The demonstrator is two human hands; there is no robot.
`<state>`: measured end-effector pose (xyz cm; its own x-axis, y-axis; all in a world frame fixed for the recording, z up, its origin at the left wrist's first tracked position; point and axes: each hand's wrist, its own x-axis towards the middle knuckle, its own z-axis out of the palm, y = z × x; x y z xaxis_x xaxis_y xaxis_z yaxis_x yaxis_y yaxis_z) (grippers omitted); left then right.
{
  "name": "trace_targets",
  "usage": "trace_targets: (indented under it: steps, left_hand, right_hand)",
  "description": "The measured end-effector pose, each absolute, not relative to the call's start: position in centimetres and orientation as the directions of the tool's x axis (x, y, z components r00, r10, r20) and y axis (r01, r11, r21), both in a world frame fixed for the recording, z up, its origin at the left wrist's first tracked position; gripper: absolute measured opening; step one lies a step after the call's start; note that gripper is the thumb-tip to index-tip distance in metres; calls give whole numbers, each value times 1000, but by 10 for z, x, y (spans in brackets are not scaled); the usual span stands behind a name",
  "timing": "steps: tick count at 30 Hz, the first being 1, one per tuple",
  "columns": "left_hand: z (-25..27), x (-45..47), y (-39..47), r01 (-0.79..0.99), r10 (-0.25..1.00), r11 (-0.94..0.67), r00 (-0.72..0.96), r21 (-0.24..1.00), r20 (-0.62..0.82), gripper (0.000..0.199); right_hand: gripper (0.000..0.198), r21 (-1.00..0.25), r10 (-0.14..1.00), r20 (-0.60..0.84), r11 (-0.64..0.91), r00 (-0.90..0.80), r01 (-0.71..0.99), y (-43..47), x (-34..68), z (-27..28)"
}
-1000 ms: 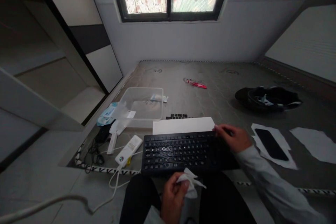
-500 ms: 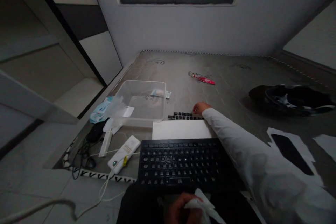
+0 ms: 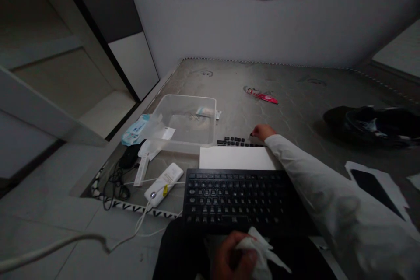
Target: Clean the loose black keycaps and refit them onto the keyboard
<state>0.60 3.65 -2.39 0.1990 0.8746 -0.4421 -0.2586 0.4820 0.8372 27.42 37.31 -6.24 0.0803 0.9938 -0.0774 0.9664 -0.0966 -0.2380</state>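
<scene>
My right hand reaches over the mattress with its fingers pinched on a small black keycap. Loose black keycaps lie in rows just left of it. Below them is a white sheet, partly under a black keyboard. Most of the keyboard's main key area is bare of caps, while its top row looks capped. Close to my lap, my left hand is closed around a crumpled white tissue.
A clear plastic bin stands left of the keycaps. Nearby are a white power strip, tangled black cables and a blue packet. A red wrapper lies farther back. Rightward are a black bag-like item and a dark phone-shaped slab.
The whole view has shifted, so things appear further right and slightly higher. My right hand has drawn a little away from the keycap rows, with a keycap now visible at its fingertips.
</scene>
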Motion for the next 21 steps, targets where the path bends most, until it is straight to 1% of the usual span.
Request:
trace_targets:
  steps: [1,3,6,7,10,13,16,17,18,21]
  left_hand:
    - [-21,6,38,-274,881,472,190,838,-434,36]
    - [-13,5,40,-330,888,461,168,824,-429,37]
    - [-1,3,43,-443,897,437,148,783,-417,46]
    - [2,3,43,-472,902,424,147,773,-405,47]
    - [10,0,43,-480,918,390,136,785,-373,34]
    - [12,-1,40,-454,931,355,94,817,-353,30]
    - [11,-1,34,-472,936,324,33,820,-350,34]
    - [11,-1,32,-474,935,322,22,819,-354,35]
    - [10,-1,30,-473,936,320,23,821,-352,36]
    - [5,0,24,-495,947,301,51,816,-318,41]
  right_hand:
    - [10,-231,996,-43,-83,75,970,367,273,-54]
    - [16,-260,1000,14,-16,20,965,349,267,-34]
    - [17,-355,984,97,175,-150,918,303,249,3]
    - [17,-397,972,134,232,-194,888,283,242,15]
    - [16,-513,951,275,270,-142,815,205,217,42]
    - [17,-688,950,312,219,9,692,115,191,38]
    - [17,-838,948,270,145,169,527,36,165,7]
    - [17,-873,951,228,104,209,477,17,158,-4]
    - [17,-897,962,180,75,204,436,1,151,-13]
    - [19,-949,966,124,48,225,313,-23,137,-21]
